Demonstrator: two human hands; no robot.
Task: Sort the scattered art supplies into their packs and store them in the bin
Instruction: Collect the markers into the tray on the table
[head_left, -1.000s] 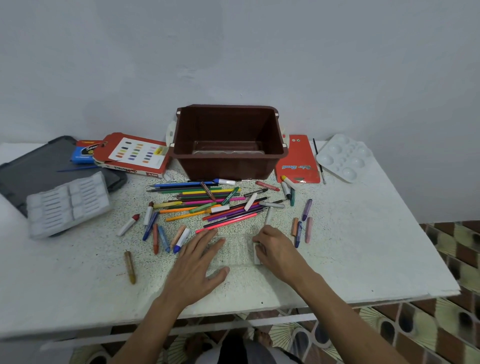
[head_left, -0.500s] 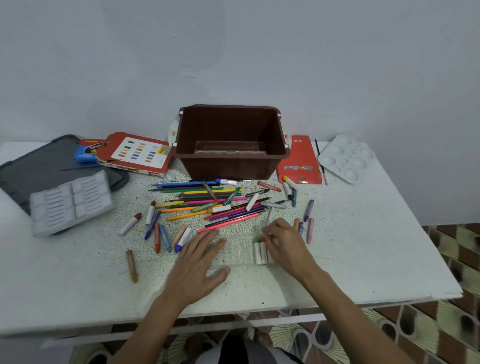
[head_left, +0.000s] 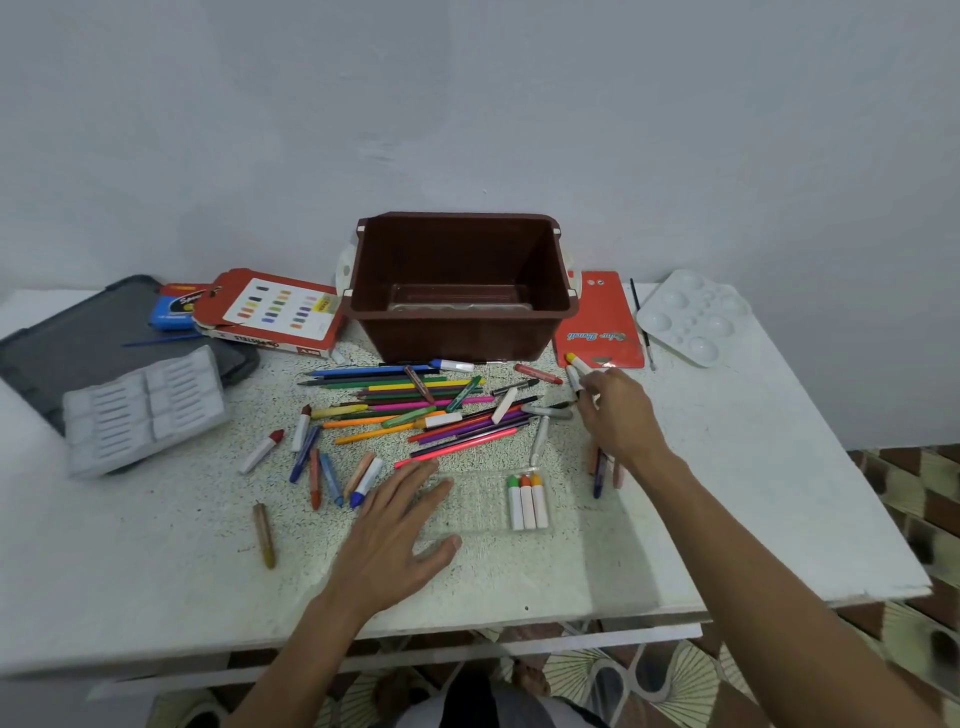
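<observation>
A clear plastic tray (head_left: 478, 512) lies on the table in front of me with three white-barrelled crayons (head_left: 527, 501) in its right end. My left hand (head_left: 400, 525) rests flat on the tray's left end, fingers spread. My right hand (head_left: 618, 415) reaches toward the back right, and its fingertips touch a grey-tipped crayon (head_left: 573, 379) next to a yellow-tipped one (head_left: 576, 360). A heap of coloured pencils and markers (head_left: 415, 402) lies between the tray and the brown bin (head_left: 457, 335). More crayons (head_left: 322, 467) are scattered to the left.
A red pencil pack (head_left: 602, 322) and a white palette (head_left: 691, 317) lie right of the bin. An oil pastel box (head_left: 270, 312), a blue box (head_left: 174, 312), a grey moulded tray (head_left: 140, 410) and a dark lid (head_left: 78, 338) sit at the left. The table edge runs close on the right.
My right hand has left the tray, where three crayons now lie, and moved up and right to the crayons beside the red pack. My left hand has stayed on the tray.
</observation>
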